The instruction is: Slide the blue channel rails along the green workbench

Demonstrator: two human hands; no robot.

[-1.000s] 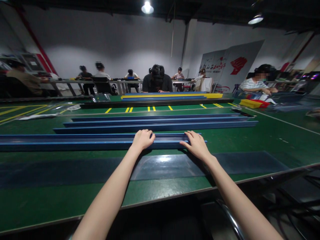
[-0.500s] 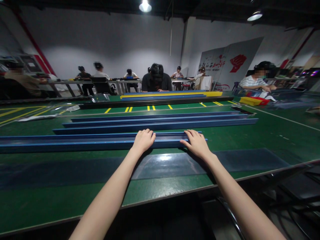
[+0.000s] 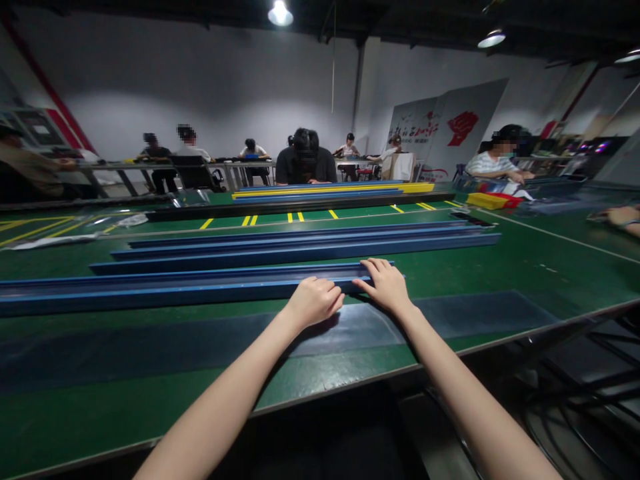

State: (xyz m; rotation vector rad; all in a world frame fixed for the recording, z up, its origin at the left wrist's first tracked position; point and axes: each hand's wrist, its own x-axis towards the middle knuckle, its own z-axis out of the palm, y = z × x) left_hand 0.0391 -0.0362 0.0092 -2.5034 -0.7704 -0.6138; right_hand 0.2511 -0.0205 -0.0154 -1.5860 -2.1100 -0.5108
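Observation:
A long blue channel strip (image 3: 200,294) with raised edges lies across the green table. My right hand (image 3: 384,285) spans its right end, fingers over the far edge and thumb at the near edge, gripping it. My left hand (image 3: 315,303) is closed at the near edge of the same strip, its fingers curled in; what they hold, if anything, is hidden. A flat clear plastic sheet (image 3: 460,315) lies on the table in front of the strip, beneath my forearms.
Several more blue channel strips (image 3: 300,252) lie beyond. Farther back are a black strip (image 3: 280,207) and a yellow strip (image 3: 420,189). A yellow bin (image 3: 485,200) stands at the right, near a co-worker (image 3: 495,160). Another person's hand (image 3: 623,217) shows at the right edge.
My left hand has moved right and nearer to me, off the strip's far edge, and its fingers have curled. My right hand stays on the strip's end. The view has shifted slightly.

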